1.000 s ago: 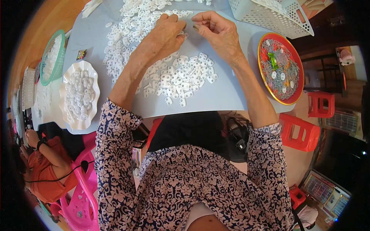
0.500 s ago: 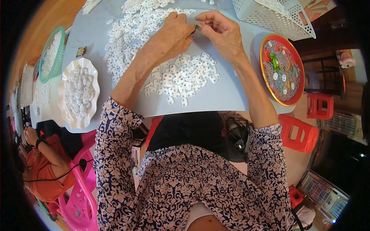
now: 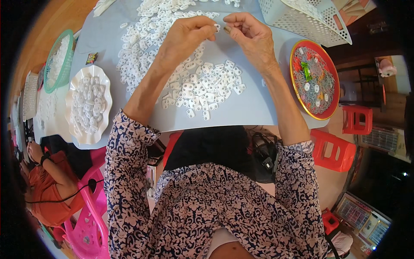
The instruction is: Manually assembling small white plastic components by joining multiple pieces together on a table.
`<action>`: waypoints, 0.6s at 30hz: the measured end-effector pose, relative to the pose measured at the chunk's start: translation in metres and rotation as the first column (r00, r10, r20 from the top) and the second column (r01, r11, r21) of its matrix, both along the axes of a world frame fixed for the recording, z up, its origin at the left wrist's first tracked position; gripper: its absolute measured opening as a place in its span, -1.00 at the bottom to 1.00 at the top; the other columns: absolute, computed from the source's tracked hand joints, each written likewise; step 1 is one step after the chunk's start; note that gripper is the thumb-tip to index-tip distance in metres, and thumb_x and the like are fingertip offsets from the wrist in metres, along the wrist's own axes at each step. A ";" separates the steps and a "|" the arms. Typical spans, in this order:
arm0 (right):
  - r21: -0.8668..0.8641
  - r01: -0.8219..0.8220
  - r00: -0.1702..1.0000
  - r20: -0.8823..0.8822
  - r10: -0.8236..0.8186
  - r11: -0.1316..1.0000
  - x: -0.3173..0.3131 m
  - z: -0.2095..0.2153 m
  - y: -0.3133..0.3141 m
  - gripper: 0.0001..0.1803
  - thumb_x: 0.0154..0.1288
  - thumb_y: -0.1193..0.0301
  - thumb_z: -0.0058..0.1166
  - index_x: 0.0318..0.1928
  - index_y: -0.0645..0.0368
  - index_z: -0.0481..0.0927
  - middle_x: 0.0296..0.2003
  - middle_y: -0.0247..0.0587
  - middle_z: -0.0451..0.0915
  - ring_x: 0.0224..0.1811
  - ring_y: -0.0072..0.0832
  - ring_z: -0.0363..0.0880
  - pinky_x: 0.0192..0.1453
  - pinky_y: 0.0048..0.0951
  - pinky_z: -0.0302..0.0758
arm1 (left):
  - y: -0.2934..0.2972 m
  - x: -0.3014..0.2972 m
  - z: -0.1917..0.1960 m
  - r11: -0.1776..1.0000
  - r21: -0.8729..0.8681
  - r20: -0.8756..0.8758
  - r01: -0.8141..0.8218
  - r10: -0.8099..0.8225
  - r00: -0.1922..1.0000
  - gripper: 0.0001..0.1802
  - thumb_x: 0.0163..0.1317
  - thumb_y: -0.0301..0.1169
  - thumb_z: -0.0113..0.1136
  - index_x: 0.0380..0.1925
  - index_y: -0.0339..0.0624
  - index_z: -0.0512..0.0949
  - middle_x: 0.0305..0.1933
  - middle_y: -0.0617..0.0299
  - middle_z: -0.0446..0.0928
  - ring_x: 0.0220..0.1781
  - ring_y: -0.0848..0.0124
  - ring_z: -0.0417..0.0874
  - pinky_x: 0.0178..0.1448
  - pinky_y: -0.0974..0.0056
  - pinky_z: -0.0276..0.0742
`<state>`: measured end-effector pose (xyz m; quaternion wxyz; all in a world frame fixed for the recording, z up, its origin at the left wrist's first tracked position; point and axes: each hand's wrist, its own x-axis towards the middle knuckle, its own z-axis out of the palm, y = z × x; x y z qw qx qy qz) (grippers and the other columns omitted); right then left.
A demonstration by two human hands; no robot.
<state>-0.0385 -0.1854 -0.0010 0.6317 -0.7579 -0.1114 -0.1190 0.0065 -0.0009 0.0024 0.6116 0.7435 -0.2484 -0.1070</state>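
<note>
Grey worktop is carrying white plastic pieces. At 12 o'clock, left hand is pinching one small white piece, fingers clamped; right hand is meeting it, fingers together.

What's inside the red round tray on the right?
The red round tray holds a grey tangle of small parts, some white rings and a green piece; what lies under that pile is covered.

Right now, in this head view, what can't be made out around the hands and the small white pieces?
- What the right hand pinches: too small, fingers cover it.
- Shape of the white piece at the left hand fingertips: too small.
- White perforated basket: cut off by the top edge.
- Red round tray contents: too small, blurred.
</note>
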 end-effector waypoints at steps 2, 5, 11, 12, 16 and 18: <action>-0.005 0.007 1.000 0.024 -0.007 1.000 -0.001 0.000 0.002 -0.78 0.27 0.57 0.05 -0.06 0.25 0.54 -0.26 -0.38 0.58 -0.19 -0.70 0.53 -0.05 -0.67 0.47 | 0.000 0.001 -0.003 0.989 -0.146 -0.099 0.037 -0.052 0.994 -0.80 0.24 -0.39 0.08 -0.29 -0.25 0.62 -0.44 0.25 0.62 -0.36 0.57 0.50 -0.18 0.45 0.41; -0.003 0.023 0.999 0.024 -0.023 1.000 -0.001 0.000 0.002 -0.78 0.28 0.56 0.05 -0.06 0.25 0.54 -0.26 -0.37 0.59 -0.18 -0.69 0.53 -0.05 -0.66 0.47 | -0.002 -0.005 -0.004 0.973 -0.227 -0.191 0.038 -0.082 0.978 -0.78 0.25 -0.36 0.08 -0.28 -0.28 0.61 -0.42 0.24 0.61 -0.36 0.56 0.49 -0.17 0.45 0.42; -0.019 -0.004 0.999 0.053 0.005 1.000 0.000 -0.001 0.002 -0.77 0.28 0.51 0.08 -0.05 0.23 0.53 -0.26 -0.36 0.59 -0.18 -0.69 0.53 -0.05 -0.65 0.47 | -0.003 -0.007 -0.001 0.966 -0.255 -0.249 0.032 -0.098 0.963 -0.78 0.25 -0.36 0.07 -0.28 -0.29 0.60 -0.40 0.22 0.61 -0.34 0.56 0.47 -0.15 0.45 0.42; -0.019 -0.005 0.999 0.052 0.006 1.000 0.000 -0.001 0.002 -0.77 0.28 0.51 0.08 -0.05 0.23 0.53 -0.26 -0.36 0.59 -0.18 -0.69 0.53 -0.05 -0.65 0.47 | -0.003 -0.007 -0.001 0.966 -0.256 -0.249 0.031 -0.097 0.964 -0.78 0.25 -0.36 0.07 -0.28 -0.29 0.60 -0.40 0.22 0.61 -0.34 0.55 0.46 -0.14 0.45 0.42; 0.002 0.016 0.999 0.052 -0.016 1.000 -0.001 0.000 0.004 -0.78 0.25 0.54 0.08 -0.09 0.24 0.54 -0.29 -0.36 0.59 -0.23 -0.69 0.53 -0.10 -0.64 0.48 | -0.003 -0.007 -0.001 0.965 -0.263 -0.235 0.021 -0.085 0.968 -0.78 0.25 -0.37 0.07 -0.30 -0.29 0.60 -0.40 0.21 0.61 -0.34 0.55 0.46 -0.14 0.45 0.42; 0.020 0.037 0.997 0.063 -0.039 0.999 -0.001 0.000 0.005 -0.79 0.21 0.58 0.07 -0.12 0.24 0.56 -0.32 -0.36 0.58 -0.28 -0.68 0.53 -0.13 -0.63 0.49 | -0.004 -0.007 -0.001 0.963 -0.268 -0.236 0.029 -0.095 0.967 -0.79 0.24 -0.37 0.07 -0.31 -0.29 0.60 -0.40 0.21 0.61 -0.34 0.55 0.46 -0.14 0.45 0.42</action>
